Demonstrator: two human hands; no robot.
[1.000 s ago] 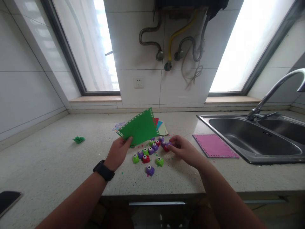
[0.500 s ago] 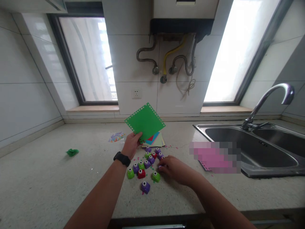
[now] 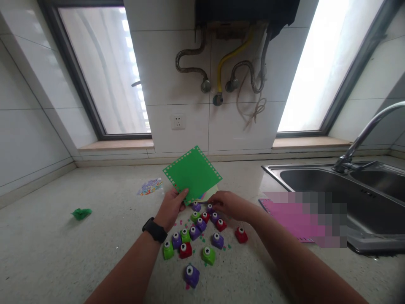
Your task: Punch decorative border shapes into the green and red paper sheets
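Observation:
My left hand (image 3: 172, 204) grips the lower left corner of a green paper sheet (image 3: 193, 175), thumb on top. Punched holes line the sheet's visible edges, and it is tilted up above the counter. At the sheet's lower right, my right hand (image 3: 228, 204) has bent, closed fingers beside a stack of coloured paper (image 3: 211, 193); what they hold, if anything, is hidden. A purple craft punch (image 3: 209, 208) stands just under those fingers. Several more punches lie below, among them a purple one (image 3: 217, 240), a green one (image 3: 208, 255) and a red one (image 3: 241, 235).
Paper confetti is scattered around the punches. A crumpled green piece (image 3: 81, 213) and a patterned, clear-looking packet (image 3: 149, 186) lie to the left. Pink sheets (image 3: 289, 217), partly blurred, are near the steel sink (image 3: 275, 172) and its faucet (image 3: 363, 139) on the right.
My right hand has left the purple punch at the front right and moved up to the paper stack. The green sheet stays in my left hand. The view has tilted down.

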